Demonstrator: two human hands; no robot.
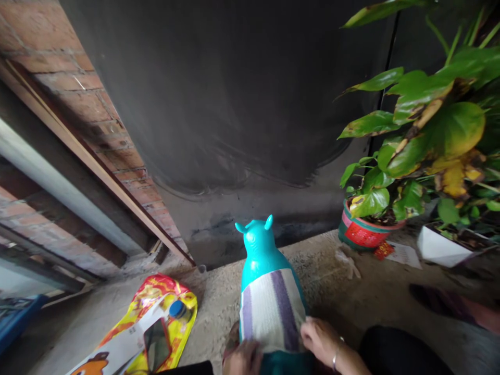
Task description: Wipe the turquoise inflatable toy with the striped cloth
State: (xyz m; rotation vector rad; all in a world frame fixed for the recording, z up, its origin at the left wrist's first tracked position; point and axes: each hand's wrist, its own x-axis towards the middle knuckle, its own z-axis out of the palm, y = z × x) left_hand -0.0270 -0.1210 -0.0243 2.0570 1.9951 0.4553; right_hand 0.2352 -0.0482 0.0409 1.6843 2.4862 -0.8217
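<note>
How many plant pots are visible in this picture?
2. A red pot with green rim stands at the right by the dark wall; a white pot sits further right. Leaves may hide more.

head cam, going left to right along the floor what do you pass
blue crate → yellow and red package → teal animal toy with striped cloth → red plant pot → white planter

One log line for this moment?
left hand: on striped cloth | right hand: pinching cloth edge | cloth: draped over teal animal toy
</note>
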